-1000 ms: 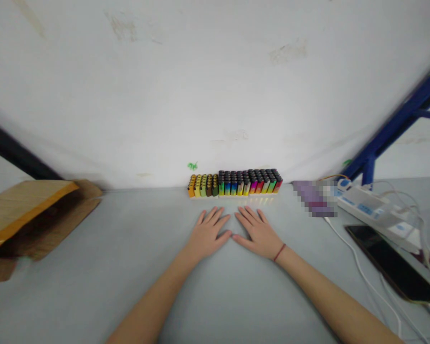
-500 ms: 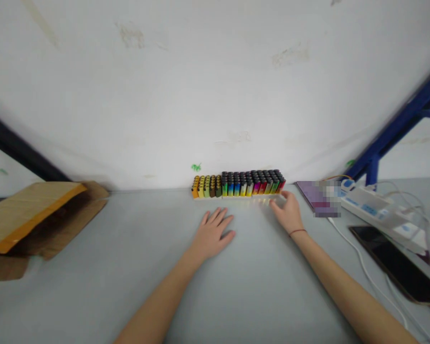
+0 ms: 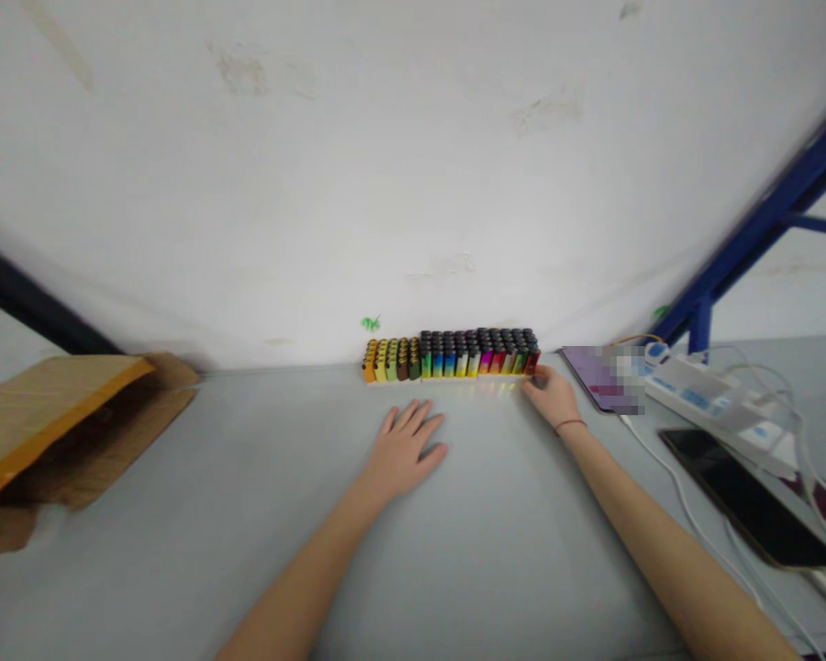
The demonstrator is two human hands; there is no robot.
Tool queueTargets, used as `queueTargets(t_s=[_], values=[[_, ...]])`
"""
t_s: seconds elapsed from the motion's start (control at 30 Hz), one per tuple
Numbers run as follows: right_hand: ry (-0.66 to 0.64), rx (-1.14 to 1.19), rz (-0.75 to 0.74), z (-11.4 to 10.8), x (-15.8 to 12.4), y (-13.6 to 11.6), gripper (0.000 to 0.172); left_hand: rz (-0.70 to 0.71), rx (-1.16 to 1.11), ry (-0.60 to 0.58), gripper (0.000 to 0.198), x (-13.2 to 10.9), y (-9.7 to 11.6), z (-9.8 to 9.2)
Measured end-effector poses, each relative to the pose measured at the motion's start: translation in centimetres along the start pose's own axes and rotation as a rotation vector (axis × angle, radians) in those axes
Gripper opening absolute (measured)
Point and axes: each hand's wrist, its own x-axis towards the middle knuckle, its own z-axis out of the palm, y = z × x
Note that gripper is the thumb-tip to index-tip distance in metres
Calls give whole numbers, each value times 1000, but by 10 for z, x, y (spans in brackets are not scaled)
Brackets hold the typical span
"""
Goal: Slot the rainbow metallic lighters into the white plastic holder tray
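Upright lighters (image 3: 454, 358) stand in tight rows in low white trays against the wall; yellow, green and brown ones (image 3: 391, 360) are on the left, black-topped multicoloured ones on the right. At the right end, my right hand (image 3: 552, 397) has its thumb and fingers closed around the front corner of the lighter tray (image 3: 502, 378); the exact contact is partly hidden. My left hand (image 3: 400, 454) lies flat on the table in front of the lighters, fingers spread, holding nothing.
An open cardboard box (image 3: 75, 422) lies at the left. To the right are a purple phone (image 3: 592, 376), a white power strip (image 3: 722, 408) with cables, and a dark phone (image 3: 743, 496). Blue metal framing (image 3: 750, 239) rises at the right, with the wall (image 3: 413, 184) behind.
My right thumb and fingers have drawn closer together at the right end of the lighter tray. My left hand stays flat on the table. The whole view has shifted slightly.
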Motion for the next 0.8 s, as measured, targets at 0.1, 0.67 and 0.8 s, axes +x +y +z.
queueTargets(t_s=[0.1, 0.67, 0.8], values=[[-34, 45, -70, -8, 2, 3, 47, -3, 9, -7, 54, 0, 0, 0], [-226, 167, -242, -17, 45, 9, 91, 16, 1, 22, 54, 0, -4, 3], [-230, 107, -224, -22, 45, 7, 85, 15, -12, 38, 53, 0, -4, 4]])
